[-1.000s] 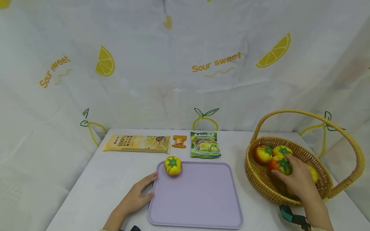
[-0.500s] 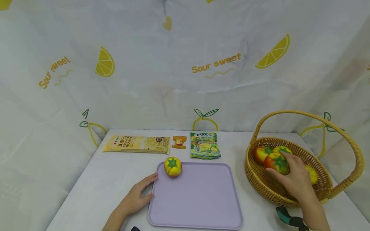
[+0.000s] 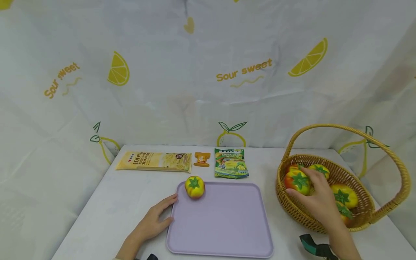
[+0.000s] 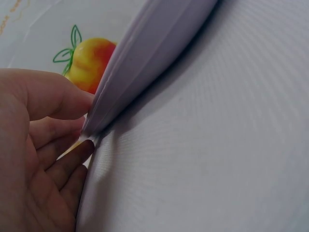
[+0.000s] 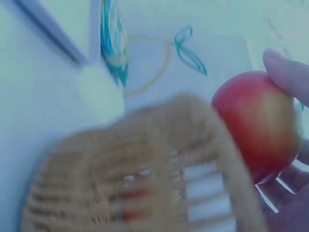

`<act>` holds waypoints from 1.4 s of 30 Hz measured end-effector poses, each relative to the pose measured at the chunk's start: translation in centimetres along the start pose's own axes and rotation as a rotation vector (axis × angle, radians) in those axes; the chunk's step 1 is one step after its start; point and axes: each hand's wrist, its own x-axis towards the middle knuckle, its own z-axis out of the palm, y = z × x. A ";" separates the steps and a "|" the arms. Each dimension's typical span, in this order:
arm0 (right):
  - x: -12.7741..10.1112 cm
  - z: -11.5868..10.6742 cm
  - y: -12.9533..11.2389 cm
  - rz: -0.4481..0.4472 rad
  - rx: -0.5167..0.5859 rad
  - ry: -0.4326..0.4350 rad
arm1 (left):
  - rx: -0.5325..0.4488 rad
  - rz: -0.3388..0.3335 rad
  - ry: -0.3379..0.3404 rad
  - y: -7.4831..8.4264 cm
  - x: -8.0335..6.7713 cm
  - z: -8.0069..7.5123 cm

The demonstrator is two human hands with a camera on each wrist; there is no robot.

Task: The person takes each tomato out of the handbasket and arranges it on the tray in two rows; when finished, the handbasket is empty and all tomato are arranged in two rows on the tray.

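My right hand point(image 3: 320, 198) grips a red-and-yellow tomato-like fruit point(image 3: 295, 181) with a green star-shaped top, over the left part of a wicker basket point(image 3: 291, 207). The right wrist view shows the smooth red side of this fruit point(image 5: 256, 123) above the basket's rim, with thumb and fingers around it. Several similar fruits point(image 3: 346, 196) lie in the basket, one mostly hidden behind the held one. At the left edge of a lilac tray point(image 3: 221, 224), my left hand point(image 3: 151, 221) rests with extended fingers touching the rim. Another fruit point(image 3: 195, 187) sits at the tray's upper left corner.
Behind the tray lie a long yellow pasta packet point(image 3: 154, 161), a small orange packet point(image 3: 202, 159) and a green candy bag point(image 3: 231, 163). A tall handle point(image 3: 401, 173) arches over the basket. White patterned cloth point(image 3: 175, 90) hangs behind and beside the table.
My right hand has moved left inside the basket area, carrying the gripped fruit towards the basket's left rim and uncovering fruits on the right. My left hand and the tray stay put.
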 end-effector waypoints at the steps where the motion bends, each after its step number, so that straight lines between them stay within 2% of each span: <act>1: 0.0 0.2 -0.4 -0.009 0.006 0.002 | 0.001 0.001 0.000 0.0 0.0 0.0; 8: 0.6 2.8 -2.9 -0.107 0.033 -0.011 | -0.012 -0.011 0.004 0.1 0.2 -0.1; 12: 1.1 5.0 -4.2 -0.176 0.058 -0.022 | -0.011 -0.012 0.004 0.1 0.2 0.0; 15: 1.5 6.7 -5.0 -0.191 0.083 -0.037 | -0.008 -0.015 0.002 0.1 0.2 0.0; 22: 2.2 10.7 -6.4 -0.200 0.186 -0.088 | -0.018 -0.049 -0.011 0.1 0.2 0.0; 31: 3.1 14.4 -8.4 -0.134 0.277 -0.176 | -0.011 0.010 0.016 0.0 0.0 0.0; 36: 3.2 16.2 -8.8 -0.106 0.293 -0.249 | -0.017 0.012 0.016 -0.2 0.0 0.0; 42: 2.9 17.7 -8.3 -0.086 0.236 -0.296 | -0.011 0.015 0.007 -0.1 0.2 -0.1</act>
